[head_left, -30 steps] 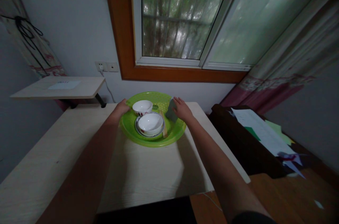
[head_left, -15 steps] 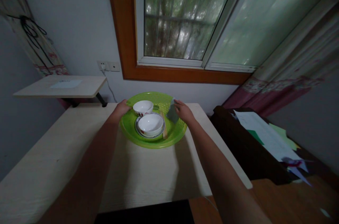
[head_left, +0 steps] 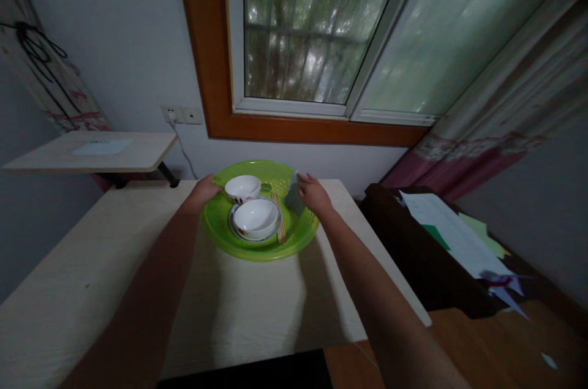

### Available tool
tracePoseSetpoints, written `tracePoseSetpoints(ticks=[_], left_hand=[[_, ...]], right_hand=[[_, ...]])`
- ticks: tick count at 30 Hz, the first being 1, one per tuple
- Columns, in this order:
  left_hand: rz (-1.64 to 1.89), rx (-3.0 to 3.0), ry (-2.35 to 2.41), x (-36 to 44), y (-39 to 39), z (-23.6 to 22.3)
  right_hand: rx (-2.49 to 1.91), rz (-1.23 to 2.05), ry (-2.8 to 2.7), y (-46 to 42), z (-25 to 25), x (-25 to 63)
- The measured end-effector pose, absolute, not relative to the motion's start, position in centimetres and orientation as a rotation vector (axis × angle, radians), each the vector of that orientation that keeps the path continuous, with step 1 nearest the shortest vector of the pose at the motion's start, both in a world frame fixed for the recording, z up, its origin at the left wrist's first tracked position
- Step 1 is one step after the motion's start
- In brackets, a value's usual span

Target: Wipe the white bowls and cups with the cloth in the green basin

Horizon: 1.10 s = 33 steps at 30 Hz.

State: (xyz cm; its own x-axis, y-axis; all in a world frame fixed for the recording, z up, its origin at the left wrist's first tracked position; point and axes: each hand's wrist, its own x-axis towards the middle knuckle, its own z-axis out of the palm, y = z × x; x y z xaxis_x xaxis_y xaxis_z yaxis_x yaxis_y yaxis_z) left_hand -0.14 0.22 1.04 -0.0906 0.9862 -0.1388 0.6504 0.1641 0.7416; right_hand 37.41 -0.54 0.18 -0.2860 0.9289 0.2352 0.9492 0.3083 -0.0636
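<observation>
A round green plastic tray [head_left: 220,237] is at the far side of the pale table, near the wall. My left hand [head_left: 205,189] is closed on its left rim. At the right rim, my right hand [head_left: 315,193] has its fingers curled over the edge, touching or just beside a grey-green cloth [head_left: 294,198] that leans inside. A white bowl [head_left: 243,188] with a red pattern sits at the tray's back left. In front, another white bowl [head_left: 256,218] rests on a plate [head_left: 232,225]. Wooden chopsticks [head_left: 278,217] lie to the right of the bowls.
The table [head_left: 257,297] reaches toward me. A raised shelf [head_left: 92,153] with a paper stands at its left back, near a wall socket [head_left: 181,114] and cable. Behind is a window [head_left: 321,40]. A dark cabinet [head_left: 413,254] with papers stands to the right.
The whole view has shifted slightly, so everything appears a little farther left. Both hands stay at the tray's rim, and the bowls, chopsticks and cloth keep their places in it.
</observation>
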Motion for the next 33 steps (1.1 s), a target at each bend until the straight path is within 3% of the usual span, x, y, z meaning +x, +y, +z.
tracePoseSetpoints(ticks=[4, 9, 22, 26, 33], left_hand=[[0.636, 1.533, 1.834, -0.4, 0.7, 0.9], [0.614, 1.566, 1.826, -0.6, 1.0, 0.7], [0.593, 1.593, 1.905, -0.5, 1.0, 0.7], [0.600, 1.597, 1.869, -0.5, 1.0, 0.6], [0.616, 1.543, 1.872, 0.0, 0.6, 1.2]], right_hand=[[-1.613, -0.312, -2.502, -1.2, 1.3, 36.3], [-1.573, -0.263, -2.861, -0.9, 1.3, 34.8], [-1.397, -0.337, -3.041, -0.5, 0.3, 34.8], [-1.307, -0.279, -2.944, -0.6, 0.8, 34.9], [-1.603, -0.008, -2.820, -1.0, 0.5, 35.3]])
